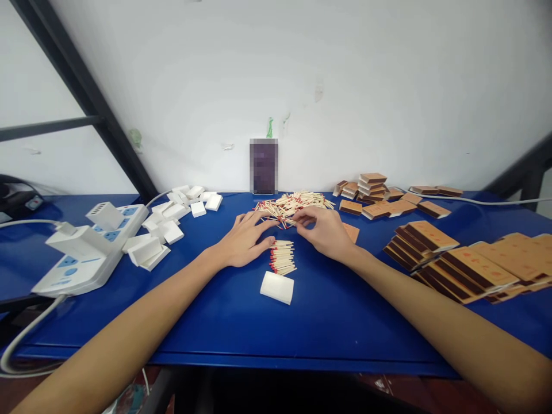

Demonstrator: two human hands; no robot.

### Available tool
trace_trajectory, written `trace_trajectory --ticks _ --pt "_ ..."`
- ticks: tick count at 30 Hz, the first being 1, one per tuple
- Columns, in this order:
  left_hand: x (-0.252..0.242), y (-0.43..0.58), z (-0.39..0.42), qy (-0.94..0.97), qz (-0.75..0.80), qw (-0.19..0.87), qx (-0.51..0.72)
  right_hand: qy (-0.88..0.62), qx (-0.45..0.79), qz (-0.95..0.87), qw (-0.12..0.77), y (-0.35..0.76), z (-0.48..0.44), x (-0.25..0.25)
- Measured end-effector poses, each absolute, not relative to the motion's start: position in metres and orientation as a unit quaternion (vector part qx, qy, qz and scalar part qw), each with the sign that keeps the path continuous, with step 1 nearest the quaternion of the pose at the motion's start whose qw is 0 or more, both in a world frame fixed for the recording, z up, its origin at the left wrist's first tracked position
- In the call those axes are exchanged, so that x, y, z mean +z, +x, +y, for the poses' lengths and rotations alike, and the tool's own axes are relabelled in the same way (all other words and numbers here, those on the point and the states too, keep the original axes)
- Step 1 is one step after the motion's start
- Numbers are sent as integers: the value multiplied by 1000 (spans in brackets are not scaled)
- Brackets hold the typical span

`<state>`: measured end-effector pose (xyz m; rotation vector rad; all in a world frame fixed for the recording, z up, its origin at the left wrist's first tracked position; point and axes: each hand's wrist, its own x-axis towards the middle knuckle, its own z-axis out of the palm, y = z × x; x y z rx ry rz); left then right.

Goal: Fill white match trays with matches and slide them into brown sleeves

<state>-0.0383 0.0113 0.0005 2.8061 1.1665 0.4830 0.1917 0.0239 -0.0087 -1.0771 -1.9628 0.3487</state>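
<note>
A heap of red-tipped matchsticks (302,201) lies at the back middle of the blue table. My left hand (241,238) rests at the heap's front left, fingers spread, fingertips touching the nearest sticks. Its thumb reaches the top of a neat row of matchsticks (283,259), laid side by side with red heads to the left. At the heap's front right, my right hand (321,230) has thumb and fingers pinched; what is between them is too small to make out. Closer to me than the row sits a small white matchbox tray (276,287).
More white trays (161,221) lie scattered left, beside a white power strip (95,247) with plugs and cables. Matchbox sleeves (474,261) are stacked at right, with others (373,187) behind. A pixelated dark panel (264,167) stands against the wall.
</note>
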Motion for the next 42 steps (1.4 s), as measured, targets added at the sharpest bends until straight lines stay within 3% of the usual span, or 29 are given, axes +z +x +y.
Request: trace_trajectory --ticks 7,13,24,42 --pt "-4 -39 15 874 438 40 208 -417 328 -709 465 189 22 -9" --pt "-6 -40 18 868 443 46 219 -414 404 -695 428 187 22 -10" --pt "-3 -39 17 899 401 49 169 -381 351 -767 378 183 20 -13" --pt "1 -40 13 903 376 40 202 -393 194 -824 360 187 16 -8"
